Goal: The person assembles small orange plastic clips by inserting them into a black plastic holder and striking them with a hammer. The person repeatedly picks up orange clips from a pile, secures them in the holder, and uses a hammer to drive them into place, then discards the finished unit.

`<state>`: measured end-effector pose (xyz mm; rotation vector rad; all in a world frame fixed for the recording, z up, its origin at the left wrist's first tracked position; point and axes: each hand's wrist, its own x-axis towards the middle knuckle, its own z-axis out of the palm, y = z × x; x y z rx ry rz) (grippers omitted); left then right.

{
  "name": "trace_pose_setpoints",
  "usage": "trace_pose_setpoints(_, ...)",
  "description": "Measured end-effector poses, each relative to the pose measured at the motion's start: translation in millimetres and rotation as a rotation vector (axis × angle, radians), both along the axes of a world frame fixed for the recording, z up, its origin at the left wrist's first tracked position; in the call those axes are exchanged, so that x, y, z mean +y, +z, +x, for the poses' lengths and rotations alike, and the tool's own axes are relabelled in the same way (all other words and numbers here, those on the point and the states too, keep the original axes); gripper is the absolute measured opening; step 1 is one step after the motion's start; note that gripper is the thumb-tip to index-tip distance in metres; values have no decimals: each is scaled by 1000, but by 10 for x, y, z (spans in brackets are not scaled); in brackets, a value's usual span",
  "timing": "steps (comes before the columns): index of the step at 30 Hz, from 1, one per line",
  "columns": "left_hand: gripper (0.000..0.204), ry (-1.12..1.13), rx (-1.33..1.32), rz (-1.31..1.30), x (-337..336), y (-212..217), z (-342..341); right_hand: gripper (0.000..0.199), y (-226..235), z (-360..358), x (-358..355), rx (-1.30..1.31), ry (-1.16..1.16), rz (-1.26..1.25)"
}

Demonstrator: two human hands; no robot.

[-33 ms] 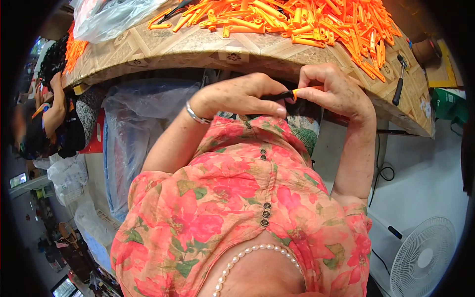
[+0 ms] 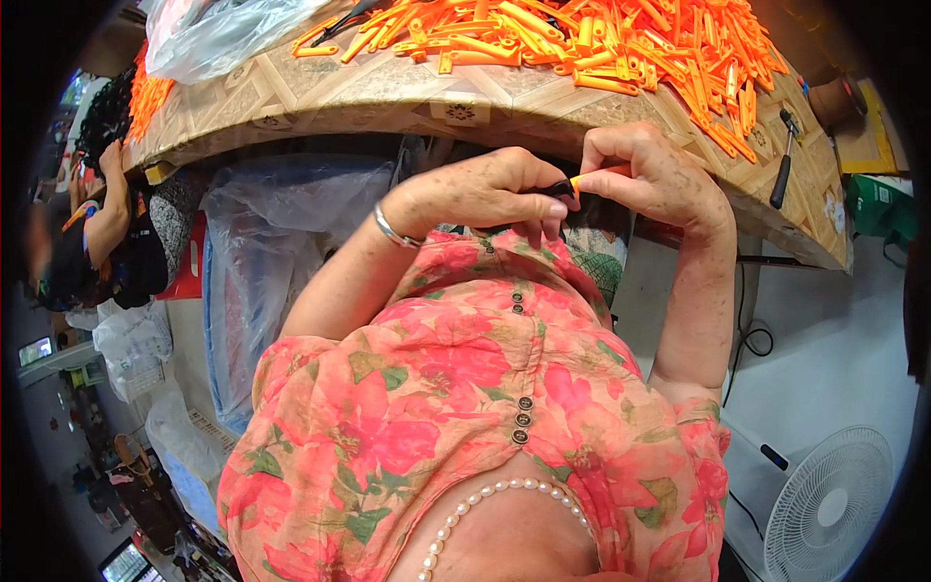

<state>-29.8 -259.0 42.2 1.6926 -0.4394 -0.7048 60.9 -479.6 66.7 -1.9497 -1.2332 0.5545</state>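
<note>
My left hand [image 2: 475, 194], with a silver bangle at the wrist, pinches a small black piece [image 2: 557, 189] between thumb and fingers. Most of that black piece is covered, so its kind cannot be made out. From the right, my right hand [image 2: 659, 184] grips an orange plastic piece [image 2: 576, 185], and only its tip shows. The two pieces meet between my hands, just off the table's near edge and above my lap. On the table beyond lies a heap of orange plastic handles [image 2: 582, 80], long and narrow, with holes at their ends.
A hammer [image 2: 782, 165] rests at the right of the patterned table [image 2: 369, 102]. Clear plastic bags [image 2: 218, 39] lie at the back left. A plastic-lined blue container [image 2: 233, 281] stands below left, a white fan [image 2: 829, 504] at lower right. Another person's arm [image 2: 112, 204] is at far left.
My left hand has shifted slightly, its thumb now further along the black piece and its lower fingers curled more. My right hand has barely moved and keeps its grip.
</note>
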Motion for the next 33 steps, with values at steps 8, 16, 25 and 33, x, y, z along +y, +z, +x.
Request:
trace_pose_setpoints(8, 29, 372, 117, -347, -67, -201, -146, 27, 85, 142, 328, -519, -143, 71)
trace_pose_setpoints(16, 52, 648, 348, -521, -125, -428, -141, 31, -137, 184, 520, -505, -215, -15)
trace_pose_setpoints(25, 51, 692, 184, -382, -123, -461, -94, 25, -325, 244, 536, -299, -193, 161)
trace_pose_setpoints(33, 44, 379, -219, 31, -47, -317, -104, 17, -160, -136, 162, -179, -267, 178)
